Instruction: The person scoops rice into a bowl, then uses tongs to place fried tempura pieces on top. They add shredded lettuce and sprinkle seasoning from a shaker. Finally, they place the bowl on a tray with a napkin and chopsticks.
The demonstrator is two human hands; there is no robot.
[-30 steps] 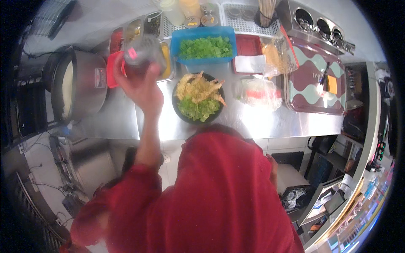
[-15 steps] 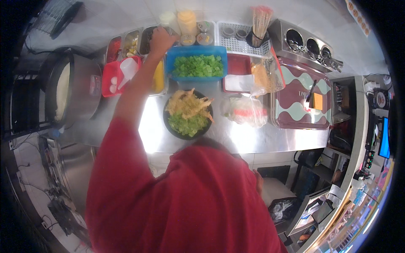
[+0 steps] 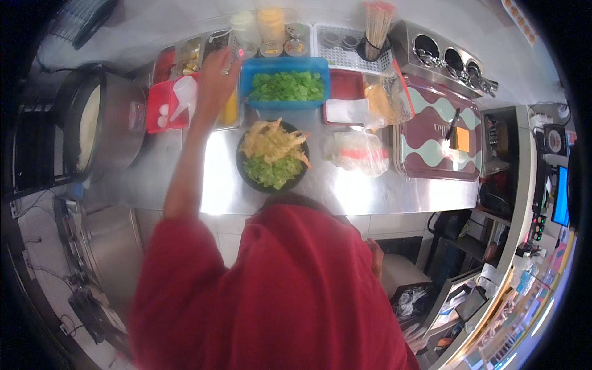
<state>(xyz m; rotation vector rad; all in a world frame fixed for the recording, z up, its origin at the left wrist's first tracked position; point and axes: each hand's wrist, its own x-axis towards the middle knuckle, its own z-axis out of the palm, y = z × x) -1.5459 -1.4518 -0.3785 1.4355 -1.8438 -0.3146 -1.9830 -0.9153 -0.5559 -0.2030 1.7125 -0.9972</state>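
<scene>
My left hand [image 3: 219,75] is raised over the near edge of the small metal topping trays, left of a blue tub of chopped greens [image 3: 287,87]. Its blurred fingers seem drawn together; what they hold, if anything, does not show. Just beyond them is a tray of dark bits [image 3: 217,41]. In front of my body sits a black bowl [image 3: 245,176] with chopped green leaves [image 3: 272,170] and golden fried pieces [image 3: 271,140]. Of my right side only a sliver of skin, perhaps my right hand [image 3: 375,259], shows beside my torso; its fingers are hidden.
A red bin [image 3: 159,92] holds eggs and a white scoop. At left stands a large pot [image 3: 120,126]. Sauce bottles [image 3: 271,23] and shakers line the back. A plastic bag [image 3: 356,154], patterned trays [image 3: 431,132] and a utensil holder [image 3: 425,34] are on the right.
My left hand has drawn back toward me from the tray of dark bits, and its arm has come lower. The bowl's contents look the same.
</scene>
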